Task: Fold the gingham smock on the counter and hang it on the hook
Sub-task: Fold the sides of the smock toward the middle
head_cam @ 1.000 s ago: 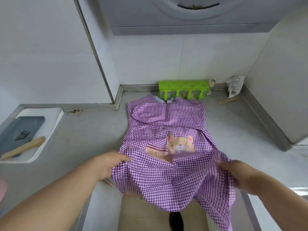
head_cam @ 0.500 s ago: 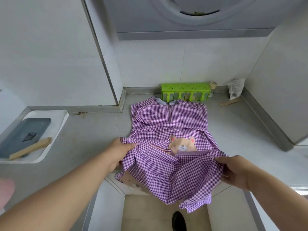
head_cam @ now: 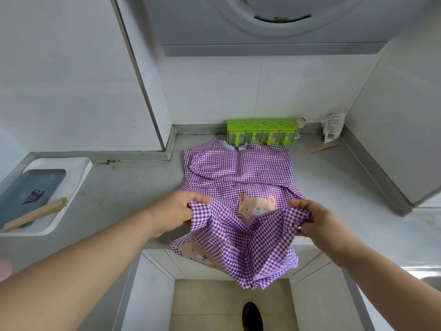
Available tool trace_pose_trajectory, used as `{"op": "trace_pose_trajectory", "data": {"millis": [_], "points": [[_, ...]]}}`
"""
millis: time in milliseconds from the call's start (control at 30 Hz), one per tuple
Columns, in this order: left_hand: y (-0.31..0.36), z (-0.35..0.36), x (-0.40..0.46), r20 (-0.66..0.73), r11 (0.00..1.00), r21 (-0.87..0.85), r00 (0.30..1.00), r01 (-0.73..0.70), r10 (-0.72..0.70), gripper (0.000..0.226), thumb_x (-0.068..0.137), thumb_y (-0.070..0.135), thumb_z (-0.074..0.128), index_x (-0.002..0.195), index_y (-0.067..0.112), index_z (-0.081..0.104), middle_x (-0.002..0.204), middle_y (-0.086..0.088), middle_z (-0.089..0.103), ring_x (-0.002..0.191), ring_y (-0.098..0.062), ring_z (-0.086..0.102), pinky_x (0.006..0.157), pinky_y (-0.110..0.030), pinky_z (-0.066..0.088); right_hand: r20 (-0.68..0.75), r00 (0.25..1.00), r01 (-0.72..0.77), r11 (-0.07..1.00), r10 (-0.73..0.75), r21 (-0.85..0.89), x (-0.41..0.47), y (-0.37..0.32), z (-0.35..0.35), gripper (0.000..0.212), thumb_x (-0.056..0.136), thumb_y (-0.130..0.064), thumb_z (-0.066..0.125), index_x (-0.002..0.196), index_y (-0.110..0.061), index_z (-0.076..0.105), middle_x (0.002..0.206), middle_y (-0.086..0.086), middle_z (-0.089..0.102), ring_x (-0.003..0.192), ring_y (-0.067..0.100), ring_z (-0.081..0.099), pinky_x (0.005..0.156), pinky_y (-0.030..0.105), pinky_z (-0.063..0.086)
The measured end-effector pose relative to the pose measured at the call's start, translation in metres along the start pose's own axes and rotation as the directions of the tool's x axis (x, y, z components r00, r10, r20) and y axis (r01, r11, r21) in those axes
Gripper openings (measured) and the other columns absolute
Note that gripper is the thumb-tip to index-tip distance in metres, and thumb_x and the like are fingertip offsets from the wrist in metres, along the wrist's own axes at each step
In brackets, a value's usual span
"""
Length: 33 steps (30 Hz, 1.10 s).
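Note:
A purple gingham smock with a bear patch lies on the grey counter, its collar toward the back wall. Its lower part hangs over the counter's front edge. My left hand grips the hem's left corner, and my right hand grips the right corner. Both corners are lifted above the counter near the bear patch, with the cloth sagging between them. No hook shows in this view.
A green perforated rack stands against the back wall behind the collar. A white tray at the left holds a dark slab and a wooden stick. A small packet and a wooden strip lie at the back right.
Both hands have lifted the hem and carried it forward over the smock toward the bear patch. Less cloth hangs below the counter edge than a second ago.

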<state>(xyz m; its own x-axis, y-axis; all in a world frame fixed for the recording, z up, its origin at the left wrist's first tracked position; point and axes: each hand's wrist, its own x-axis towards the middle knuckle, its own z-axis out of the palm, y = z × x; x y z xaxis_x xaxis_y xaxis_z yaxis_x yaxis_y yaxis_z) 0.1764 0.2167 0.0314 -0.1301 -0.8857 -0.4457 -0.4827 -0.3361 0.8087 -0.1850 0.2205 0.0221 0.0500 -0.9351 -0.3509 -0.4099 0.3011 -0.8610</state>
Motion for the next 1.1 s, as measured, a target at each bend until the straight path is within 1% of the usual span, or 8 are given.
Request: {"op": "trace_pose_trajectory", "data": {"millis": [67,200,333,467,600,733,867,1100], "points": [[0.000,-0.001,0.001,-0.044,0.945,0.312,0.992,-0.099,0.118,0.046,0.098,0.000,0.064,0.111,0.043,0.073,0.121,0.020,0.062,0.106,-0.009,0.065,0.093,-0.034,0.061,-0.024,0.992,0.112,0.941,-0.126,-0.319,0.002,0.005,-0.002,0.048,0.088,0.008,0.069,0.108,-0.036,0.068,0.104,-0.006,0.071,0.081,0.010,0.072,0.075,0.034,0.063],[0.000,0.003,0.004,-0.008,0.757,0.616,0.959,-0.219,0.284,0.031,0.094,0.019,0.074,0.116,0.038,0.064,0.119,0.018,0.053,0.094,0.002,0.053,0.073,-0.015,0.043,-0.062,0.958,0.199,0.807,-0.279,-0.556,0.004,0.009,-0.003,0.028,0.086,-0.013,0.081,0.092,-0.037,0.067,0.099,-0.014,0.063,0.078,0.001,0.061,0.061,0.015,0.045],[0.000,0.004,0.011,0.037,0.546,0.804,0.935,-0.238,0.353,0.034,0.090,0.039,0.075,0.121,0.038,0.059,0.115,0.015,0.052,0.093,-0.002,0.049,0.070,-0.014,0.037,-0.163,0.876,0.213,0.667,-0.454,-0.714,0.008,0.021,-0.006,0.016,0.080,-0.017,0.087,0.092,-0.023,0.079,0.108,0.000,0.049,0.090,0.024,0.059,0.073,0.031,0.051],[0.003,0.004,0.017,0.020,0.434,0.872,0.902,-0.226,0.431,0.022,0.095,0.051,0.063,0.103,0.031,0.067,0.099,0.014,0.052,0.094,-0.008,0.048,0.079,-0.023,0.036,0.070,0.827,0.416,0.523,-0.559,-0.744,0.010,0.021,-0.011,0.029,0.087,-0.006,0.075,0.097,-0.032,0.069,0.106,-0.004,0.068,0.088,0.024,0.067,0.069,0.036,0.055],[-0.004,0.003,0.025,-0.049,0.315,0.930,0.788,-0.187,0.613,0.024,0.087,0.036,0.067,0.070,0.020,0.068,0.086,0.005,0.050,0.082,-0.020,0.048,0.078,-0.041,0.051,0.242,0.858,0.459,0.466,-0.453,-0.756,0.017,0.024,-0.012,0.044,0.093,0.003,0.065,0.117,-0.033,0.071,0.109,-0.017,0.062,0.089,0.010,0.063,0.072,0.026,0.051],[-0.013,0.002,0.029,0.060,0.183,0.948,0.709,-0.261,0.702,0.004,0.079,0.030,0.082,0.081,0.027,0.079,0.119,0.003,0.066,0.102,-0.024,0.051,0.089,-0.048,0.050,0.335,0.903,0.419,0.376,-0.270,-0.826,0.026,0.026,-0.014,0.026,0.091,-0.004,0.059,0.085,-0.029,0.062,0.098,-0.010,0.055,0.083,0.013,0.058,0.067,0.024,0.046],[-0.016,0.003,0.031,0.257,0.110,0.895,0.702,-0.432,0.664,0.022,0.087,0.031,0.077,0.109,0.036,0.075,0.101,0.017,0.072,0.093,-0.015,0.059,0.089,-0.039,0.046,0.372,0.901,0.430,0.355,-0.223,-0.830,0.034,0.027,-0.014,0.023,0.096,-0.014,0.054,0.076,-0.025,0.050,0.092,-0.013,0.044,0.081,0.008,0.049,0.068,0.024,0.042],[-0.020,0.011,0.034,0.357,0.092,0.883,0.785,-0.460,0.507,0.016,0.094,0.013,0.050,0.101,0.027,0.051,0.097,0.009,0.042,0.093,-0.017,0.040,0.095,-0.041,0.046,0.508,0.847,0.532,0.266,-0.157,-0.804,0.033,0.031,-0.015,0.016,0.099,-0.018,0.062,0.105,-0.031,0.068,0.101,-0.014,0.033,0.084,0.001,0.039,0.063,0.014,0.030]]}}
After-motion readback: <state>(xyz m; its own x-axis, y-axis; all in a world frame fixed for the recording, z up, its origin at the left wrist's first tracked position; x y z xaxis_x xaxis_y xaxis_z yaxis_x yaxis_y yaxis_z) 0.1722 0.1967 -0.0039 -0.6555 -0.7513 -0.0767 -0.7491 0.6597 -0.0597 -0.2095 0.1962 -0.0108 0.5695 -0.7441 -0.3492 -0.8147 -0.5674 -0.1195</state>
